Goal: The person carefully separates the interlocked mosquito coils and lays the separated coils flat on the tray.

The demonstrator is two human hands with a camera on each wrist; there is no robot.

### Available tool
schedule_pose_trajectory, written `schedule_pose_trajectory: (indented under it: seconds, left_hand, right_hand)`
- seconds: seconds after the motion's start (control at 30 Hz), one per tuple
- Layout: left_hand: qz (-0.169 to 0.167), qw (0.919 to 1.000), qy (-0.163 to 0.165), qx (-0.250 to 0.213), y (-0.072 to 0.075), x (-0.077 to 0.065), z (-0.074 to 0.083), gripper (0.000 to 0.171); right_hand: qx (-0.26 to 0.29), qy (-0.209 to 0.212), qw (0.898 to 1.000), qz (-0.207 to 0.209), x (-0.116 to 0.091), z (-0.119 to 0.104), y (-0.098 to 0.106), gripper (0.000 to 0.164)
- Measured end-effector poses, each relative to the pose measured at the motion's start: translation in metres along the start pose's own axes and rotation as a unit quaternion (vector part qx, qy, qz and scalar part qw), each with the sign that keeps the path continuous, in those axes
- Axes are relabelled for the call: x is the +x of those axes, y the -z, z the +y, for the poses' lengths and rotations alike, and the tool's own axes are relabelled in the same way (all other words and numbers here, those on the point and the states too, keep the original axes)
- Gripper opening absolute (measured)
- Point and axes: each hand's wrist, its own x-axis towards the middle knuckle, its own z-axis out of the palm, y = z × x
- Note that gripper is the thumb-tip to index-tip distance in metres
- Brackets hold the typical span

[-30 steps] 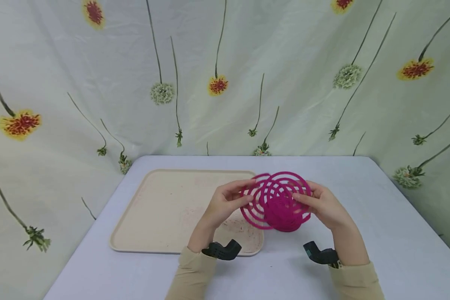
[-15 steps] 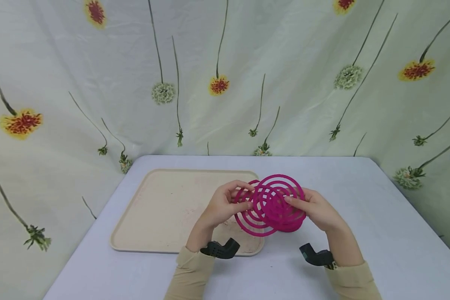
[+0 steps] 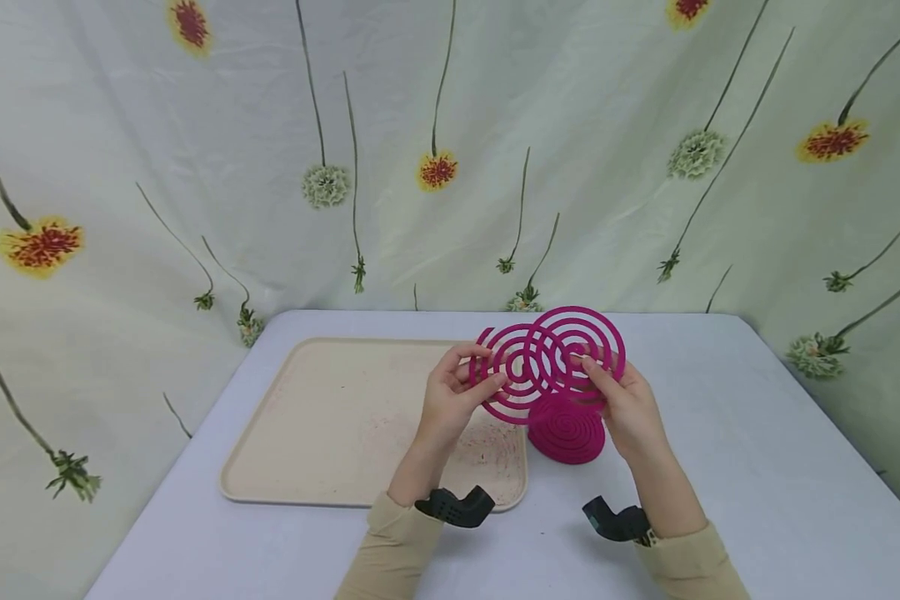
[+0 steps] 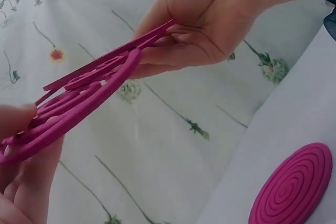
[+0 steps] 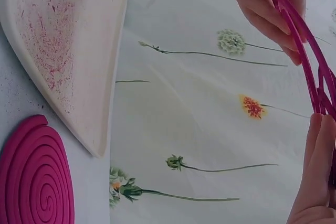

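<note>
Two magenta mosquito coils are held up in the air in front of the person, overlapping and spread partly apart. The left hand (image 3: 450,387) pinches the left coil (image 3: 521,369) at its left side, between thumb and fingers. The right hand (image 3: 630,408) holds the right coil (image 3: 574,322), its thumb on the near face and its other fingers mostly behind. Side-on in the left wrist view, the held coils (image 4: 100,93) look tilted, with a narrow gap between their rings. Below the hands, a tightly wound coil (image 3: 566,433) lies flat on the table; whether others lie under it I cannot tell.
A beige tray (image 3: 322,417) lies on the left of the white table (image 3: 690,400), its right edge beside the coil on the table. Reddish crumbs (image 5: 52,51) dot one end of the tray. Behind hangs a flowered cloth (image 3: 570,108).
Both hands have risen with the held coils. The two coils have spread farther apart sideways and overlap less. The coil on the table, earlier largely covered, now shows below them.
</note>
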Motion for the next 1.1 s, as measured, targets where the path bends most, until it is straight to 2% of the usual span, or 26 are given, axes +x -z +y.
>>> schedule_pose_trajectory:
  seconds: [0.1,0.2,0.27,0.33,0.43,0.5,0.6,0.7,0.77,0.97,1.1]
  left_hand:
    - [-0.091,0.9957,-0.002,0.021,0.009,0.0,0.003,0.036]
    - [-0.183,0.981,-0.001,0.063,0.018,0.0,0.007,0.037]
    - [-0.228,0.969,-0.002,0.094,0.022,-0.001,0.008,0.035]
    - [-0.25,0.9604,0.005,0.122,0.024,-0.001,0.009,0.032]
    - [-0.272,0.952,0.02,0.139,0.026,-0.003,0.011,0.03]
    - [-0.287,0.9472,0.028,0.14,0.027,-0.003,0.011,0.029]
    - [-0.308,0.9402,0.028,0.143,0.028,-0.003,0.011,0.027]
    - [-0.306,0.9412,0.024,0.141,0.028,-0.003,0.01,0.027]
    - [-0.288,0.9474,0.018,0.138,0.027,-0.002,0.009,0.028]
    - [-0.205,0.9737,-0.007,0.1,0.022,-0.001,0.008,0.034]
    - [-0.139,0.9884,-0.019,0.058,0.015,-0.002,0.007,0.038]
  right_hand:
    - [-0.018,-0.004,1.0,-0.017,0.0,-0.001,0.003,0.022]
    - [-0.073,-0.022,0.995,-0.07,0.001,-0.003,0.01,0.034]
    - [-0.123,-0.033,0.985,-0.116,0.001,-0.005,0.016,0.043]
    - [-0.166,-0.039,0.972,-0.164,0.001,-0.007,0.023,0.046]
    - [-0.205,-0.036,0.949,-0.236,0.001,-0.01,0.034,0.035]
    - [-0.213,-0.04,0.937,-0.275,0.0,-0.012,0.038,0.028]
    - [-0.216,-0.054,0.922,-0.317,0.001,-0.013,0.04,0.027]
    - [-0.217,-0.062,0.919,-0.323,0.002,-0.012,0.037,0.028]
    - [-0.213,-0.056,0.925,-0.311,0.002,-0.011,0.034,0.028]
    - [-0.186,-0.025,0.956,-0.227,0.001,-0.008,0.025,0.029]
    - [-0.131,-0.004,0.978,-0.163,0.0,-0.006,0.018,0.024]
